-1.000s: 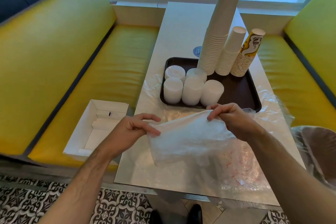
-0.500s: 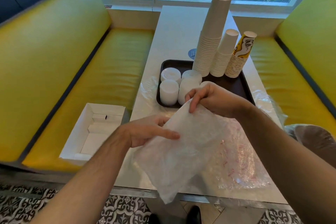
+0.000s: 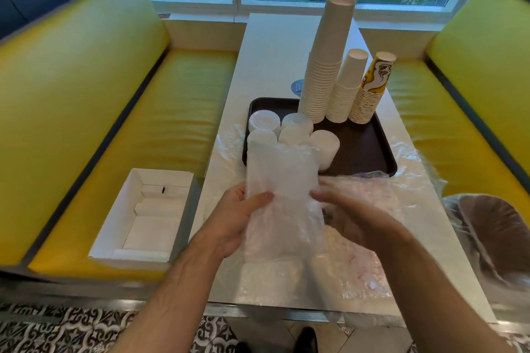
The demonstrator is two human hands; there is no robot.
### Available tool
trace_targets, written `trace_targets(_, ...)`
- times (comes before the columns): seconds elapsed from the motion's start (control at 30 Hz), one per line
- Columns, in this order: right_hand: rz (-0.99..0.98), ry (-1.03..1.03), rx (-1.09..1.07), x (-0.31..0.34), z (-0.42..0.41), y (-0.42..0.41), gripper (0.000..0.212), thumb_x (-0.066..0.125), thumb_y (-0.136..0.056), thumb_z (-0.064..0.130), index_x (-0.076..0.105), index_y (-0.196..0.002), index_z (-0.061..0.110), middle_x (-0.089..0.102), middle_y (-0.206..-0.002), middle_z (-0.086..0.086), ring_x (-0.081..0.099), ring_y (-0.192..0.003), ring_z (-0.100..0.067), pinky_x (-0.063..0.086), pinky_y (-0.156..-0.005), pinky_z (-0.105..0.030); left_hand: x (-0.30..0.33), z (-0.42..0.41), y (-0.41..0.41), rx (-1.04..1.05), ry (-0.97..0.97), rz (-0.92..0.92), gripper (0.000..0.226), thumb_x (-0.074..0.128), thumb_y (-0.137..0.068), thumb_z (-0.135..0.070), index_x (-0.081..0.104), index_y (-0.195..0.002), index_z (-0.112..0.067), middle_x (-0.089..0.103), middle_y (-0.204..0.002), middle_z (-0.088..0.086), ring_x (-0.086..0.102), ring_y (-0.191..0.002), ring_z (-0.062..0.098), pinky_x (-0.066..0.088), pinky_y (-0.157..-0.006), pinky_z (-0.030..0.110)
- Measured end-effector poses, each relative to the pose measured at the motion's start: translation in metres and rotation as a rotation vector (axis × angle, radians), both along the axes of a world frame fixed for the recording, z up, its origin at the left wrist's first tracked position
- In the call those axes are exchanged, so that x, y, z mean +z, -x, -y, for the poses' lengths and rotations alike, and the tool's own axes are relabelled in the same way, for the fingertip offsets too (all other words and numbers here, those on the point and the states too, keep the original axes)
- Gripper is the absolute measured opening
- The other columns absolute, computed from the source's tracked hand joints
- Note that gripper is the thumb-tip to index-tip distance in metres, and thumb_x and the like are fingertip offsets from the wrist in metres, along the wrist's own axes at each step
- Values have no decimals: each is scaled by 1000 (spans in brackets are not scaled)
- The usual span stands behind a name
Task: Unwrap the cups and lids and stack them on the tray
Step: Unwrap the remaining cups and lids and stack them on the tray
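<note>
The left hand (image 3: pixel 232 218) grips a clear plastic wrapper (image 3: pixel 279 198) upright above the near end of the table (image 3: pixel 269 46), thumb across its front. The right hand (image 3: pixel 348 216) is behind the wrapper's other edge; I cannot tell whether it grasps it. On the dark tray (image 3: pixel 370 152) stand three cup stacks (image 3: pixel 329 66) and white lid stacks (image 3: pixel 263 123).

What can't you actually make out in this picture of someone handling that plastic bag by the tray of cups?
- Head view: whether the plastic bag holds anything; its cloudy film hides the inside.
- Right hand: fingertips blurred and partly behind the bag, so its grip is unclear.
- Front lid stacks on the tray: partly covered by the bag.
- Blue sticker: print too small.
- Brown object at the right: cut off by the edge, under plastic.
</note>
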State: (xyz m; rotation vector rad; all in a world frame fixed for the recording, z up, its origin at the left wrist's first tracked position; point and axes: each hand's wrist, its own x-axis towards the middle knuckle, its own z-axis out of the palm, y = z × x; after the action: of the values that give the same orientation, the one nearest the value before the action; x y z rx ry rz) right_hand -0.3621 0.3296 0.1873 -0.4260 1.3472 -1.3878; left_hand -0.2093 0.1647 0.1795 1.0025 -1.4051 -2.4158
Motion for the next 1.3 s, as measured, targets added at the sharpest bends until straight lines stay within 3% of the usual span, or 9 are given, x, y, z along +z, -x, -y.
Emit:
trace_targets(0.13, 130, -63, -65, -3, 3, -2, 53, 76, -84, 12, 59, -133, 4, 68, -128, -17, 67, -118, -34, 54, -101, -46, 1, -5, 1, -10, -75, -46, 28, 66, -93, -5, 67, -121, -6, 75, -115, 15, 74, -100, 28, 63, -79, 36)
trace_targets(0.27, 63, -50, -99, -3, 3, 2, 44, 73, -84, 4, 64, -127, -2, 69, -125, -20, 68, -115, -36, 56, -96, -48, 4, -3, -3, -87, -142, -92, 36, 67, -89, -11, 65, -125, -5, 73, -119, 14, 73, -104, 24, 62, -82, 32)
trace_targets(0.37, 9, -57, -102, 2, 2, 5, 43, 74, -82, 2, 66, -123, -2, 70, -122, -21, 69, -112, -36, 59, -91, -47, 4, 3, -8, -186, -129, -134, 43, 74, -87, -14, 64, -128, -5, 71, -125, 14, 70, -112, 24, 60, -89, 33)
trace_targets(0.47, -27, -29, -103, 6, 3, 4, 47, 75, -79, 4, 65, -125, 4, 71, -121, -17, 69, -112, -34, 59, -92, -48, 5, 5, -11, -186, -13, -86, 44, 72, -83, -17, 64, -125, -11, 74, -120, 10, 72, -104, 21, 61, -79, 31)
trace_targets(0.57, -43, -53, -83, 10, 7, 2, 42, 81, -79, 14, 67, -119, 13, 74, -117, -11, 71, -109, -29, 59, -93, -42, 5, 2, -9, -155, 10, -83, 48, 69, -81, -13, 61, -128, -13, 75, -118, 8, 73, -101, 21, 62, -77, 33)
trace_targets(0.7, 18, -74, -5, 13, 10, -3, 48, 72, -77, 30, 65, -122, 16, 74, -118, -8, 71, -108, -25, 59, -91, -38, 7, -3, -8, -148, 10, -83, 40, 65, -91, -5, 60, -130, -15, 75, -117, 5, 73, -101, 21, 62, -79, 34)
trace_targets(0.83, -17, -110, 15, 13, 13, -3, 46, 78, -76, 27, 64, -119, 18, 76, -106, -4, 74, -99, -22, 61, -86, -36, 7, -6, -6, -158, -23, -89, 32, 58, -97, -1, 63, -125, -16, 76, -112, 4, 74, -97, 18, 62, -73, 30)
trace_targets(0.97, -22, -41, -7, 10, 8, 5, 49, 78, -83, 12, 62, -129, 9, 70, -125, -14, 68, -114, -32, 57, -97, -47, 4, -3, -6, -91, -47, -84, 28, 57, -97, 1, 67, -119, -14, 77, -111, 7, 75, -94, 18, 63, -74, 29)
trace_targets(1.3, -73, 118, -63, 1, 3, 9, 36, 53, -95, -12, 62, -128, 0, 74, -114, -16, 74, -102, -30, 62, -77, -36, 7, -4, -5, -97, -30, -99, 27, 52, -99, 3, 75, -97, -11, 78, -92, 4, 75, -80, 12, 61, -67, 23)
